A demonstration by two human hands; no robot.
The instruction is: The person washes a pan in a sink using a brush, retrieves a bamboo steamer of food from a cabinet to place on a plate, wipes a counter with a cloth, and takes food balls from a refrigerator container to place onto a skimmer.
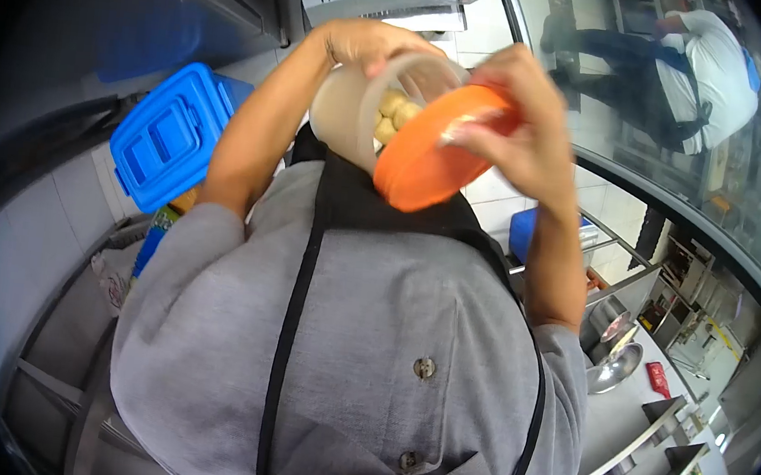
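Observation:
A translucent round container is tilted on its side in front of my chest, its open mouth facing right. Several pale, round, dough-like balls show inside it. My left hand is wrapped over its upper side. An orange round lid is off the container, in front of part of its mouth. My right hand grips the lid by its upper right part, with the thumb on its face. Motion blurs the fingers of this hand.
A blue lidded bin stands at the left. At the upper right, a person in a white shirt shows in a glass panel. A metal bowl and a red packet lie on a white surface at the right.

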